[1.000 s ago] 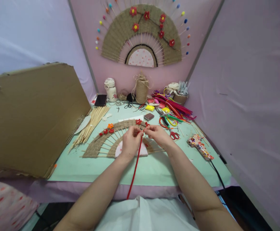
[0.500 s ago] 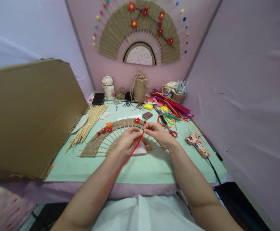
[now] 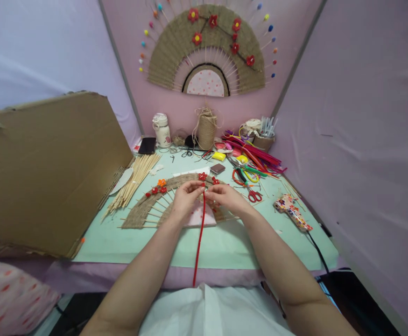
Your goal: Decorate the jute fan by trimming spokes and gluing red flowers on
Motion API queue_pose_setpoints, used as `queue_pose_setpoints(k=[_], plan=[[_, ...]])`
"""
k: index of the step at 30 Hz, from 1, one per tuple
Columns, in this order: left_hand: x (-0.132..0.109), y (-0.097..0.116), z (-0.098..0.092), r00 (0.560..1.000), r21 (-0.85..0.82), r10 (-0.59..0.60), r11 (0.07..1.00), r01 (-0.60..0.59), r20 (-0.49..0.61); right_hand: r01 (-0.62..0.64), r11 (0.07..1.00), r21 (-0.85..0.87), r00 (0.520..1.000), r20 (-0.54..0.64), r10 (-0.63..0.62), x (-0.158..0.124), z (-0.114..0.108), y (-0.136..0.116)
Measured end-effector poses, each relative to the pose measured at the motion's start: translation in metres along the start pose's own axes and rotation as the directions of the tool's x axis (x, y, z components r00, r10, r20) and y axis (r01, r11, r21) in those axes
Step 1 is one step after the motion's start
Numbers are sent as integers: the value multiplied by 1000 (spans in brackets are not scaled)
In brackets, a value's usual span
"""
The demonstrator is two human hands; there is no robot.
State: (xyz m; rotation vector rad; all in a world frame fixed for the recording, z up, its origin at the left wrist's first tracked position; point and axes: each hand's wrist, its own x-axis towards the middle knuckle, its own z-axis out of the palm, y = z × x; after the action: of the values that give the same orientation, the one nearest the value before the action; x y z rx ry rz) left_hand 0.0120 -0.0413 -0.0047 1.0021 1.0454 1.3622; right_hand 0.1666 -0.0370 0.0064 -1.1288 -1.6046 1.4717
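Observation:
A long red pipe cleaner (image 3: 199, 238) hangs down past the table's front edge, its upper end between my fingertips. My left hand (image 3: 187, 198) pinches it near the top. Just to the right, my right hand (image 3: 227, 198) has its thumb and fingers pressed together close to the same end; whatever lies between them is too small to make out. Beneath both hands lies a twine-woven fan (image 3: 134, 217) on thin sticks, with red flowers (image 3: 202, 176) and an orange flower (image 3: 161, 182). My hands hide part of its right side.
Bamboo sticks (image 3: 132, 184) and a cardboard sheet (image 3: 50, 177) are at left. Red-handled scissors (image 3: 254, 196) and a patterned glue gun (image 3: 292, 212) lie at right. Behind stand a bottle (image 3: 161, 130), a twine spool (image 3: 207, 130) and pipe cleaners (image 3: 260, 156). A finished fan (image 3: 165, 60) hangs on the wall.
The red pipe cleaner has swung from slanting along my left forearm to hanging nearly straight down. My hands have shifted slightly, and the view has moved a little.

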Motion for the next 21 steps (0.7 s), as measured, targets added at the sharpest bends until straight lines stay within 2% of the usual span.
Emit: queue_pose_setpoints(k=[3,8,13,16,21], plan=[[0,0,1,1000,-39,27,999,-27,-5,-34,988,149,999,9,33,2,10,4],[2,2,-2,998,-13,61,998,-61,-23,-45,957,286,994,-86,72,1,15,-2],[4,1,-5,998,49,59,997,-59,-8,-56,955,291,980,-167,108,-2,14,-9],[3,0,-5,998,85,56,995,-56,1,-11,955,296,975,-208,76,-2,13,-8],[2,1,-4,999,150,44,988,-42,-14,35,990,136,968,-252,1,0,12,-3]])
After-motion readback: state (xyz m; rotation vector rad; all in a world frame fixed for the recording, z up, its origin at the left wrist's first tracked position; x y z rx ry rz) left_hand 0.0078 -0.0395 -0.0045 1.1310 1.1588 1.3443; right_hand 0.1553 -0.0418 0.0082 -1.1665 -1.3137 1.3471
